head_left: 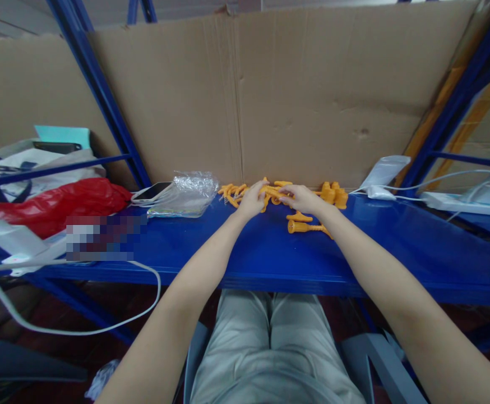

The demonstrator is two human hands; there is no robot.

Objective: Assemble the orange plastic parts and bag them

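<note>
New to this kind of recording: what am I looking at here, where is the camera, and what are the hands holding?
There is no machine here, just a person's two bare hands. The single picture comes from a camera worn on the head, looking forward and down, so the arms reach away from you.

On the blue shelf lie orange pieces, with a phone and a clear bag to their left. Cardboard stands behind.

The left hand and right hand are both at the orange pieces, fingers on them; whether either grips one firmly is too small to tell.
</note>
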